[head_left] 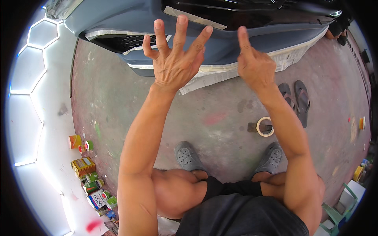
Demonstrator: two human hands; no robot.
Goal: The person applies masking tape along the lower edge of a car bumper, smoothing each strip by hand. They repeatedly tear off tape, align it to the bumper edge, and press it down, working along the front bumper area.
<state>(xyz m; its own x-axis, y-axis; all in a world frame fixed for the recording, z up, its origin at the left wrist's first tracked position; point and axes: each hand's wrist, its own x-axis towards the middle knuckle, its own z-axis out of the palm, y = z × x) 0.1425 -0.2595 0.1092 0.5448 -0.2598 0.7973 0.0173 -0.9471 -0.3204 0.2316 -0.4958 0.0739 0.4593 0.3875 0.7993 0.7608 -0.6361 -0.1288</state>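
My left hand (175,63), palm away from me, spreads its fingers in front of a grey car bumper (220,43). Nothing is in it. To its right, my right hand (256,65) points with the index finger stretched toward the bumper's upper edge. Its other fingers are curled, and no held thing shows. Whether either hand touches the bumper I cannot tell. A strip of masking paper (195,18) lies along the glossy black panel (232,11) behind my fingertips. More masking paper (289,57) hangs from the bumper's lower edge. A black mesh grille (132,41) sits at the left.
A roll of masking tape (265,127) lies on the floor (220,98) near dark flip-flops (302,102). Several cans (90,177) line the lit wall (27,129) at left. A green chair (342,208) stands at lower right. Another person's foot (342,38) shows at far right.
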